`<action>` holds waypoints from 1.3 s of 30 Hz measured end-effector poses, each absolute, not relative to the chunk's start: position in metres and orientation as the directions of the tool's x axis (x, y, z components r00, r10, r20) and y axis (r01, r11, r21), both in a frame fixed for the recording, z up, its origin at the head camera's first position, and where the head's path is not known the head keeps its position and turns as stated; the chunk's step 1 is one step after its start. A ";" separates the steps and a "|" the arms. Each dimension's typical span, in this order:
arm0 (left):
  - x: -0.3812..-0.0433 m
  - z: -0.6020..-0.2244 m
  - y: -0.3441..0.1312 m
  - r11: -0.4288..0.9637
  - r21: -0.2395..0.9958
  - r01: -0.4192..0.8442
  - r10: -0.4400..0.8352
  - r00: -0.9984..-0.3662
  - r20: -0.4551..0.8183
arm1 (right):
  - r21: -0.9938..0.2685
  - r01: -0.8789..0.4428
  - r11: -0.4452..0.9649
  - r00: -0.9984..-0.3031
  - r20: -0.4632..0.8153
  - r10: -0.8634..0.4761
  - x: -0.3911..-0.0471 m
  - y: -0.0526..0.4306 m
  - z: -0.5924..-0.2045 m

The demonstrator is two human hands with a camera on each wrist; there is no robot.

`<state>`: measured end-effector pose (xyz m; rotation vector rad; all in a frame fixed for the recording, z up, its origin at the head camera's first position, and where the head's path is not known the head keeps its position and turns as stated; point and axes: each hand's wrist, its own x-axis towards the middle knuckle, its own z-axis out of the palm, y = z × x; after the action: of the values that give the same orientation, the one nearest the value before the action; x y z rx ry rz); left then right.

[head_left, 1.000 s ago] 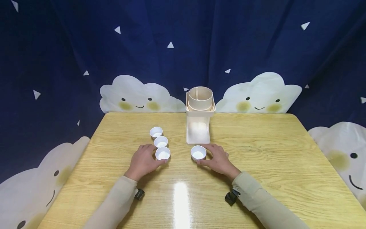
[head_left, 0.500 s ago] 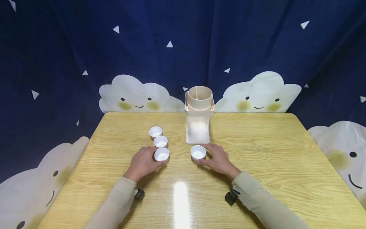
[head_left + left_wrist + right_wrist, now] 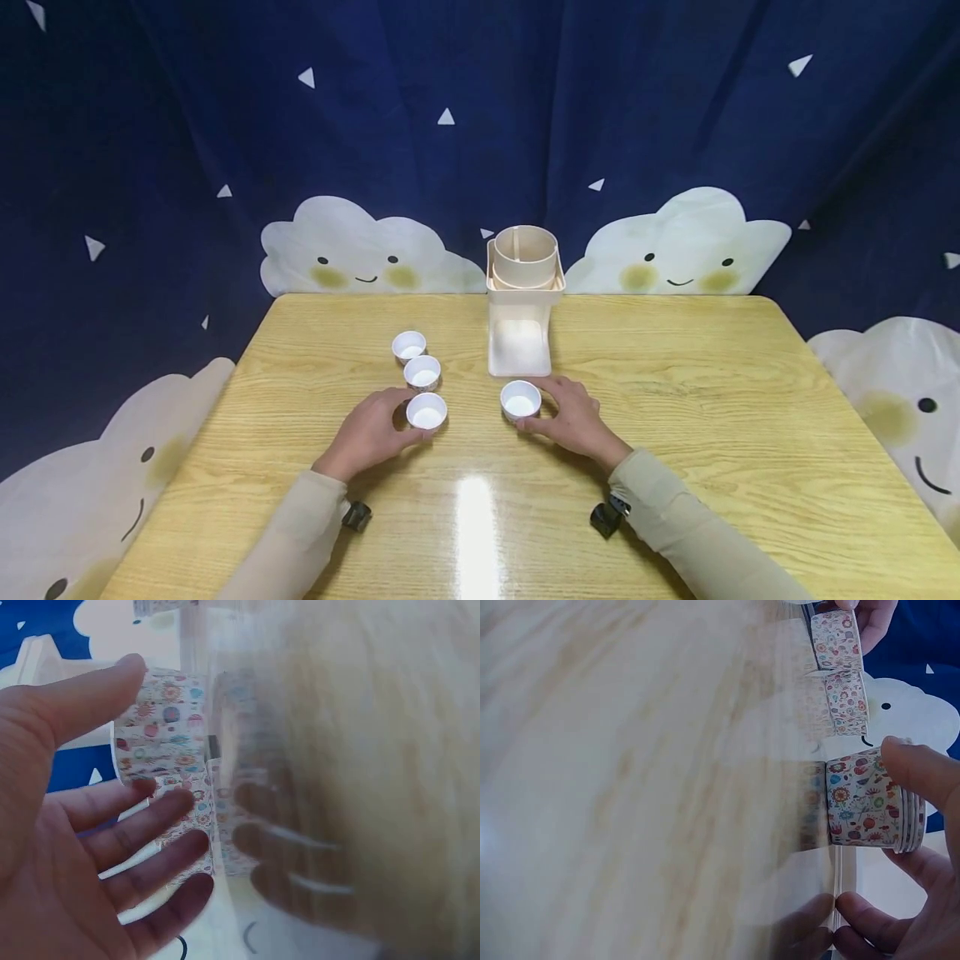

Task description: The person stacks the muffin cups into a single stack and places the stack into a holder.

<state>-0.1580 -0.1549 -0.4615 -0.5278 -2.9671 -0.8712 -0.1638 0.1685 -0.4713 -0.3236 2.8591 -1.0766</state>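
Observation:
My left hand [image 3: 371, 437] pinches a small white paper cup [image 3: 427, 413] by its sides, between thumb and index finger. In the left wrist view this cup [image 3: 166, 724] shows a colourful flower print. Beyond it, two more paper cups, a middle one [image 3: 422, 373] and a far one [image 3: 409, 347], stand upright in a slanting row. My right hand [image 3: 570, 421] holds a stack of paper cups [image 3: 521, 402], which rests upright on the table. Several nested rims of that stack [image 3: 866, 799] show in the right wrist view, its thumb on one side and a finger on the other.
Behind the stack stands a beige holder [image 3: 520, 354] with a round tube [image 3: 525, 258] on top, near the back edge of the wooden table [image 3: 697, 400]. A dark blue curtain [image 3: 480, 100] with cloud faces hangs behind. Each wrist wears a small black camera.
My left hand has drawn its cup slightly towards me, and a gap now shows between it and the middle cup. The right hand and its stack have stayed in place.

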 end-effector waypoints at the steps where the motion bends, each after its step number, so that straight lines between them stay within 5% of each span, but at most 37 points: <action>1: -0.158 -0.462 -0.155 0.782 0.532 0.323 0.320 -0.942 0.101 | -0.659 -0.172 0.732 -0.976 0.010 -0.219 -0.164 0.169 -0.472; 39: -0.156 -0.458 -0.150 0.734 0.557 0.389 0.371 -0.916 0.150 | -0.647 -0.181 0.741 -0.975 0.020 -0.221 -0.164 0.170 -0.473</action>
<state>-0.1556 -0.1497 -0.4576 -0.6354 -2.8985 -0.9405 -0.1639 0.1699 -0.4734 -0.3324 2.8769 -1.0595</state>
